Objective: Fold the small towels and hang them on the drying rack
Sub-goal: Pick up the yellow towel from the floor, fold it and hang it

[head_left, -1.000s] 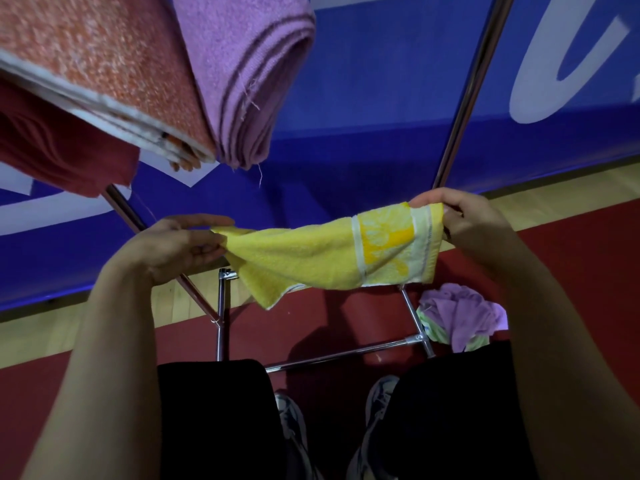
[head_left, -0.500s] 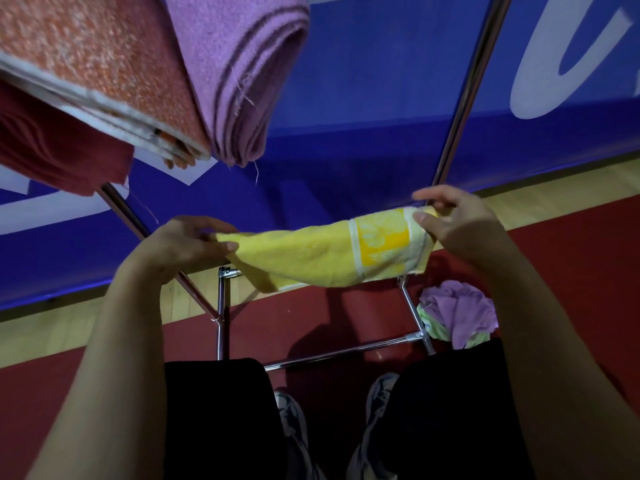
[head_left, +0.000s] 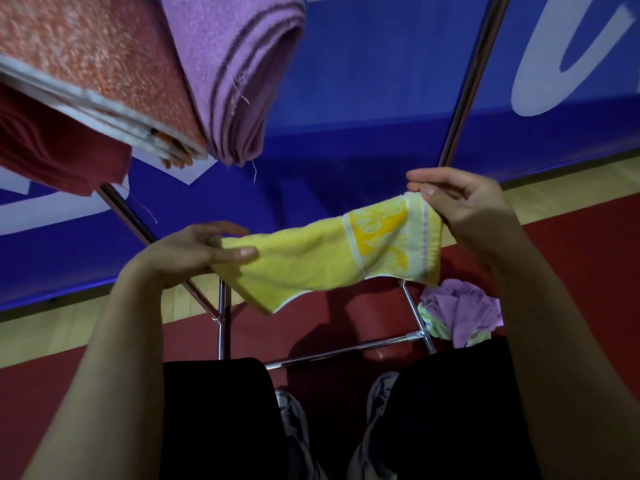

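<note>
Now my left hand [head_left: 194,252] pinches one end of the yellow towel [head_left: 311,261], and it stretches sideways across to my right hand [head_left: 460,206], which pinches the other end, a bit higher. Both hands are equally close. The rack bar [head_left: 471,81] is just behind my right hand.

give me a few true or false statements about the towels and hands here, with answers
1. Both hands hold the yellow towel. True: the left hand pinches one end, the right hand the other.
2. The yellow towel already hangs on the drying rack. False: it is held in the air.
3. A purple towel hangs folded up on the rack. True.
4. The floor holds no more cloths. False: a crumpled purple cloth lies by the rack's foot.
</note>
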A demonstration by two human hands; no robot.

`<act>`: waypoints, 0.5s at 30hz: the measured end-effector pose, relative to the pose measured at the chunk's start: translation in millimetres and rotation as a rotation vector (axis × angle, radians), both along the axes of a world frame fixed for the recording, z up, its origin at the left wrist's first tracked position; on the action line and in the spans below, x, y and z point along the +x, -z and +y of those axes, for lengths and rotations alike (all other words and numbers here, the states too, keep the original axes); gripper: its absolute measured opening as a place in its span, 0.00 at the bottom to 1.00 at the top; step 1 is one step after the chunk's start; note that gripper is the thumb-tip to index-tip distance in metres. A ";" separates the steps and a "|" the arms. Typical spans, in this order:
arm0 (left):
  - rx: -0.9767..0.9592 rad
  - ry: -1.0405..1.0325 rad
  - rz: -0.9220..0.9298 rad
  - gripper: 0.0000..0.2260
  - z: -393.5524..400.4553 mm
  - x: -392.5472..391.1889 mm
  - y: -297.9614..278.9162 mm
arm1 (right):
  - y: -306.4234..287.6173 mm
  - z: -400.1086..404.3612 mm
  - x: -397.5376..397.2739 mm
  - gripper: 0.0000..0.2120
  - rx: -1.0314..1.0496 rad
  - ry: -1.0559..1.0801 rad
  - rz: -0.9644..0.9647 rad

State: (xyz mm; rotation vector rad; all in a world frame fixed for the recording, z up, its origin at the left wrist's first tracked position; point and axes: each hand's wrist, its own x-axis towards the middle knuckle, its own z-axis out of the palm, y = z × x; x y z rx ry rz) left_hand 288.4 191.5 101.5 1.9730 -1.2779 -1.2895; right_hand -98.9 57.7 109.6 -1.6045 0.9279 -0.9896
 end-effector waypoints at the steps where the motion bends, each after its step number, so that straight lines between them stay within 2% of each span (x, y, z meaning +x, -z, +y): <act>1: 0.033 0.100 -0.045 0.15 -0.6 -3.0 1.2 | -1.4 1.0 0.6 0.11 -0.022 0.009 0.009; 3: 0.084 0.191 -0.179 0.14 -3.8 -2.8 9.3 | -4.5 2.7 2.6 0.10 -0.055 0.038 0.004; 5: 0.101 0.134 -0.271 0.15 -8.4 4.5 16.7 | -4.9 2.1 3.7 0.10 -0.077 0.067 -0.001; 8: 0.108 0.069 -0.346 0.15 -11.1 11.3 24.4 | -4.2 2.2 4.6 0.11 -0.089 0.083 0.035; 12: 0.159 0.075 -0.418 0.10 -10.7 16.4 30.7 | -2.5 1.1 5.4 0.14 -0.100 0.095 0.104; 15: 0.061 0.039 -0.441 0.11 -7.7 16.1 24.9 | 4.4 -4.0 2.8 0.16 -0.140 0.118 0.215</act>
